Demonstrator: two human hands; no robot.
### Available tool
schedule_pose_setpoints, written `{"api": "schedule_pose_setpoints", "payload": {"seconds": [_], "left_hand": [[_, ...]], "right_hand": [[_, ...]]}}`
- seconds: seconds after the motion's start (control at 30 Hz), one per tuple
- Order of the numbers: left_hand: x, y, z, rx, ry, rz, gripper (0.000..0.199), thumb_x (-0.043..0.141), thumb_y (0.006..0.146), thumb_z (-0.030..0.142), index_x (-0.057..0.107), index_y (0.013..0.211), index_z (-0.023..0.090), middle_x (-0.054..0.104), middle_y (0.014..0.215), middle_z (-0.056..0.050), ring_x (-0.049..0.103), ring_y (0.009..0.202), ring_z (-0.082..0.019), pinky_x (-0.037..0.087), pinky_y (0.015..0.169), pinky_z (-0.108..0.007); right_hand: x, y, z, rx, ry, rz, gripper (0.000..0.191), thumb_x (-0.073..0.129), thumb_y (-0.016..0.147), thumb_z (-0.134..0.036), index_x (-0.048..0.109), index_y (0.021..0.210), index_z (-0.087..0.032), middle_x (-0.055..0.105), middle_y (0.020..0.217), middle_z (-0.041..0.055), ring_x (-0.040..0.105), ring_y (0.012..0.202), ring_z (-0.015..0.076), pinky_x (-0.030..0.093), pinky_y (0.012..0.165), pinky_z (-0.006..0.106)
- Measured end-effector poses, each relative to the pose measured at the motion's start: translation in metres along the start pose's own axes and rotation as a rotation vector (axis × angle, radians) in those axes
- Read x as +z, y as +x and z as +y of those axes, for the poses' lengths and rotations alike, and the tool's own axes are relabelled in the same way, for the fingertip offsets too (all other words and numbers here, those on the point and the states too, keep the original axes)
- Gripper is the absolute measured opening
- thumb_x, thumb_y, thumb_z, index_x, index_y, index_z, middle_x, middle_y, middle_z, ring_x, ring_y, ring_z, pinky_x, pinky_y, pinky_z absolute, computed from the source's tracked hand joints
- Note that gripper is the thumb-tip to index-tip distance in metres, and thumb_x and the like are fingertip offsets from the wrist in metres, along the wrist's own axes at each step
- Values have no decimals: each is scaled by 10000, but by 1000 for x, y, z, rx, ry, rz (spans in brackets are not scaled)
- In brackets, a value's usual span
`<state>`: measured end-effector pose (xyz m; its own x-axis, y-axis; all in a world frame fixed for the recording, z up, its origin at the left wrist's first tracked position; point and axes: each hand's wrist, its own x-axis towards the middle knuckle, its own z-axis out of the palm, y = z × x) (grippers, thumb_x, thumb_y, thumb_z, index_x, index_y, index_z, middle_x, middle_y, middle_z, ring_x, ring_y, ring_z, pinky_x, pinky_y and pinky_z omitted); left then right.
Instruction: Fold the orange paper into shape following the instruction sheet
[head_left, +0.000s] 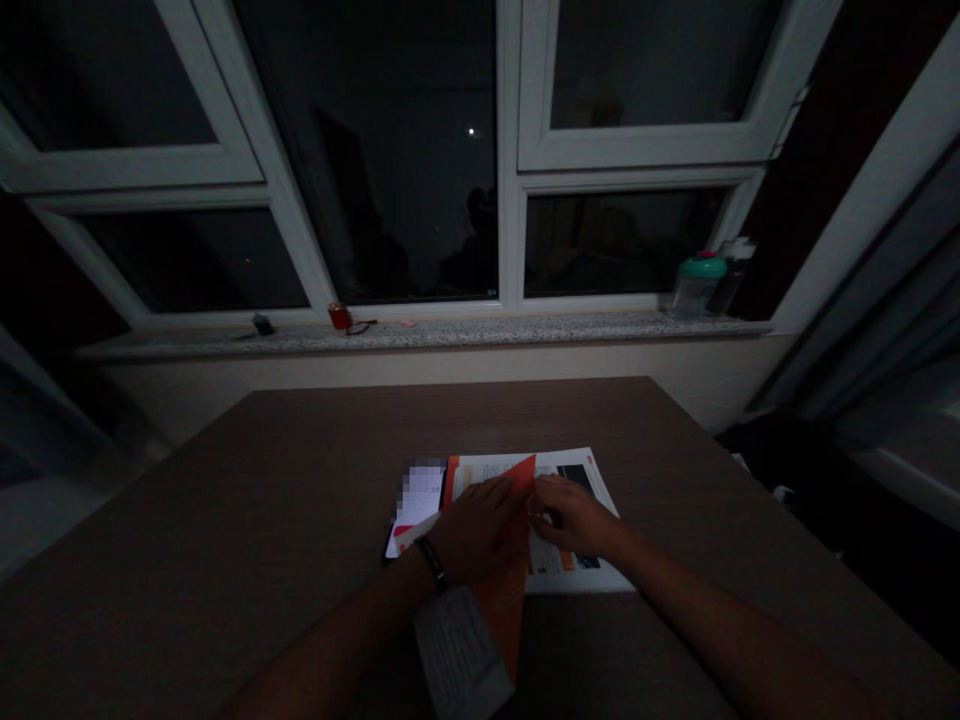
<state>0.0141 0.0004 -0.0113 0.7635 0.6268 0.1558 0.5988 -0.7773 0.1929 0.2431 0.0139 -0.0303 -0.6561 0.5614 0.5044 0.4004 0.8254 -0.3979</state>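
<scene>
A folded orange paper [504, 610] with a pointed top lies over a printed booklet [551, 580] with white pages and orange accents. My left hand [480, 515] rests flat on the orange paper, fingers stretched out; a dark band circles its wrist. At the paper's right edge, my right hand [574, 515] has thumb and fingers curled together in a pinch on that edge. Just left of the booklet lies a phone [424, 490] with a lit screen, partly covered by a page corner. Below my left wrist is a pale printed sheet [461, 650] beside the orange paper.
Everything lies on a brown wooden table [300, 480] in a dim room. Behind it, a speckled windowsill [465, 332] holds a green-lidded bottle [699, 285], a clear bottle [735, 270], a small red object [340, 317] and a small dark object [262, 325]. Curtains hang at both sides.
</scene>
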Motion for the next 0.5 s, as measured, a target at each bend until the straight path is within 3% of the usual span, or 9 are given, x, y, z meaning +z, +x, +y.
{"api": "schedule_pose_setpoints", "payload": {"seconds": [0.13,0.4,0.5], "left_hand": [[-3,1,2,-5,8,-25,686,582,907,476,317,1469,183,372,1499,-184,357,1372,-349,318,1106,-534],[-3,-1,3,-3,-28,17,589,600,906,447,392,1399,199,400,1469,-156,375,1350,-332,348,1093,-516],[-4,-1,4,3,-19,36,554,616,902,435,420,1363,199,431,1414,-143,419,1301,-320,366,1079,-493]], "right_hand": [[3,2,8,7,-63,15,149,521,836,-83,498,765,-212,567,778,25,525,778,186,413,734,304],[4,5,14,245,-136,168,146,494,857,-87,465,791,-213,548,805,28,519,781,190,410,708,295],[1,2,7,211,-88,150,139,519,831,-94,463,791,-215,551,797,25,518,755,183,404,683,283]]}}
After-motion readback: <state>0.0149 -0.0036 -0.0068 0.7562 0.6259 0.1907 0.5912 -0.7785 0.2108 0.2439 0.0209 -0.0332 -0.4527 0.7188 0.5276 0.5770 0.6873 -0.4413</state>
